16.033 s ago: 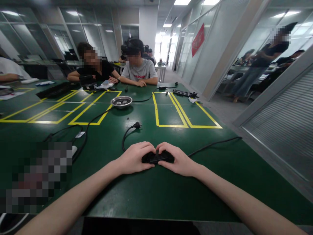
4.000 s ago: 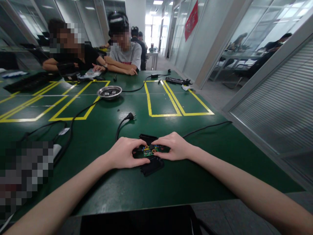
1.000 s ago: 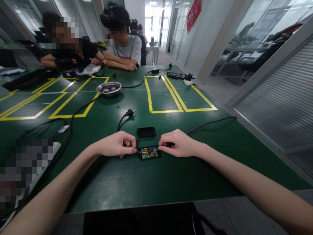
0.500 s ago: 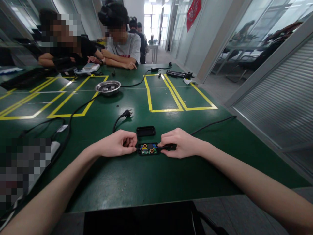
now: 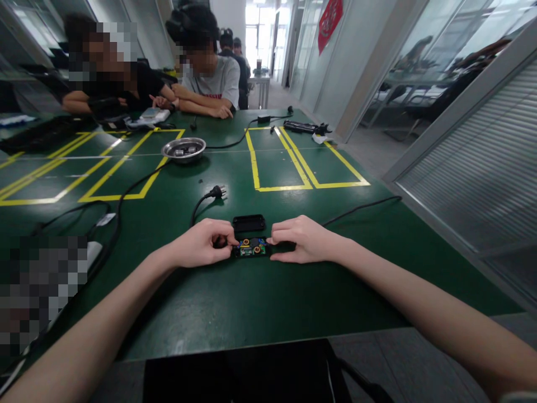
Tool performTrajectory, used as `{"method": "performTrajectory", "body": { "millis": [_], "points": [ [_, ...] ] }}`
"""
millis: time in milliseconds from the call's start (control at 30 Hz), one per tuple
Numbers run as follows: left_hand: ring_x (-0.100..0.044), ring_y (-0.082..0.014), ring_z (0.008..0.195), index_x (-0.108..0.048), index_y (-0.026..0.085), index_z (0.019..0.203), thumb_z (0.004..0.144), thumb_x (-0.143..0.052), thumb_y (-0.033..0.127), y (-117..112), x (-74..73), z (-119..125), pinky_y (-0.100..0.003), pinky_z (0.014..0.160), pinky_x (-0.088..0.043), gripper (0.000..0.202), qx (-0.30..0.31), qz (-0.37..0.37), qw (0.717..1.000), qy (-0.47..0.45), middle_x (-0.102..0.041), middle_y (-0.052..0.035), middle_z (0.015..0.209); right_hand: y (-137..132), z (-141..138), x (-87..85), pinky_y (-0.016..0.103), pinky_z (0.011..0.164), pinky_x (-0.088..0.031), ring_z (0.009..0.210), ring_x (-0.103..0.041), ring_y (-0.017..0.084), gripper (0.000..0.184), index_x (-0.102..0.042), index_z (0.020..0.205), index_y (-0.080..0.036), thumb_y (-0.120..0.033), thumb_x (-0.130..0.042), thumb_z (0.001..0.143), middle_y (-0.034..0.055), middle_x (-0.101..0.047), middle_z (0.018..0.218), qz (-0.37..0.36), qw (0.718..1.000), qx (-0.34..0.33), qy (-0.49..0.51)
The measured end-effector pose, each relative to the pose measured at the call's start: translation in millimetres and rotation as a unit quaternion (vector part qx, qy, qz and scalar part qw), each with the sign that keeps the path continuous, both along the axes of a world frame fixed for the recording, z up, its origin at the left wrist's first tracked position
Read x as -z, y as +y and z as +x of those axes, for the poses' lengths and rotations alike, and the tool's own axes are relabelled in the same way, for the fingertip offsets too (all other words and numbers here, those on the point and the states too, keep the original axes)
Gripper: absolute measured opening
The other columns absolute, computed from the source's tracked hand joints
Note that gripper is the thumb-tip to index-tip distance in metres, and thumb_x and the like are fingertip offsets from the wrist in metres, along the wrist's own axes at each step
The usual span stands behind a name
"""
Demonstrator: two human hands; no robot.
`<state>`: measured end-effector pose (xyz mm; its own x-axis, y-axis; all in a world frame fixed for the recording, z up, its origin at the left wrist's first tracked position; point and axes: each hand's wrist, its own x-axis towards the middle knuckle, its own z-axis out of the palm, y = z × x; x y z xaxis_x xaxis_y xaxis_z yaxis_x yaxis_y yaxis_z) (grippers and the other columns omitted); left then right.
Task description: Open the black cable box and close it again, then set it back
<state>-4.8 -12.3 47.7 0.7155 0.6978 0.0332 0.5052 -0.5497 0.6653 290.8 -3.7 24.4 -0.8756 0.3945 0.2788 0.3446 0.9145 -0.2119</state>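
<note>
Between the two hands, flat on the green table (image 5: 260,291), lies the open adapter case (image 5: 251,254), its circuit board (image 5: 250,246) facing up with two copper-coloured coils showing; the left hand (image 5: 202,249) closes thumb and forefinger on the case's left end, the other fingers curled in; the right hand (image 5: 300,239) clamps the right end, fingertips pressed down on it, and a black cable (image 5: 361,207) runs out from behind that hand and away to the right.

Just beyond the grip, close to the case's far edge, sits the black lid (image 5: 249,223), lying flat; whether it touches the case I cannot tell. Farther out from the left hand's knuckles a plug (image 5: 216,193) lies at the end of its own cord; well beyond that stands a metal bowl (image 5: 183,149) with small parts in it, too small to identify. Yellow tape lines (image 5: 255,168) mark rectangles on the table beyond the lid; at the far end, well apart from the grip, two people (image 5: 210,78) sit with their forearms on the table.
</note>
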Motion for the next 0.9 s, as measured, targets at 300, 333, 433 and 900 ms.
{"method": "performTrajectory", "body": {
  "millis": [300,333,433,900],
  "points": [
    [-0.053,-0.0138,0.069,-0.064,0.016,0.073,0.084,-0.071,0.039,-4.9,-4.2,5.6,-0.025,0.064,-0.043,0.026,0.006,0.028,1.000,0.012,-0.060,-0.0016,0.078,2.3,-1.7,4.9,0.026,0.063,-0.042,0.073,-0.064,0.015,0.029,-0.067,0.090,-0.017,-0.041,-0.057,0.104,0.0053,-0.069,0.087,0.047,0.998,-0.023,0.026],
    [-0.054,-0.0142,0.069,-0.065,0.016,0.075,0.085,-0.071,0.041,-5.4,-2.8,6.0,-0.025,0.065,-0.044,0.027,-0.002,0.038,0.999,0.004,-0.061,-0.0021,0.078,2.7,-2.3,5.0,0.026,0.064,-0.044,0.076,-0.065,0.016,0.029,-0.067,0.090,-0.017,-0.042,-0.058,0.104,0.0063,-0.070,0.091,0.048,0.998,-0.023,0.032],
    [-0.059,-0.0175,0.076,-0.072,0.016,0.092,0.091,-0.066,0.045,-5.1,4.0,5.0,-0.029,0.072,-0.050,0.030,-0.032,0.083,0.995,-0.046,-0.066,-0.0055,0.086,4.2,-4.1,6.3,0.029,0.067,-0.049,0.083,-0.066,0.018,0.030,-0.067,0.089,-0.017,-0.045,-0.062,0.100,0.0095,-0.071,0.101,0.051,0.996,-0.031,0.066],
    [-0.061,-0.0351,0.126,-0.044,0.024,0.156,0.077,-0.084,0.055,-0.8,17.0,3.3,-0.053,0.113,-0.045,0.094,-0.020,0.157,0.986,0.048,-0.064,-0.0156,0.142,14.8,-4.3,20.3,0.052,0.102,-0.056,0.119,-0.068,0.027,0.026,-0.074,0.122,-0.020,-0.025,-0.056,0.103,0.0122,-0.076,0.122,-0.019,0.991,0.072,0.107]
  ]
}}
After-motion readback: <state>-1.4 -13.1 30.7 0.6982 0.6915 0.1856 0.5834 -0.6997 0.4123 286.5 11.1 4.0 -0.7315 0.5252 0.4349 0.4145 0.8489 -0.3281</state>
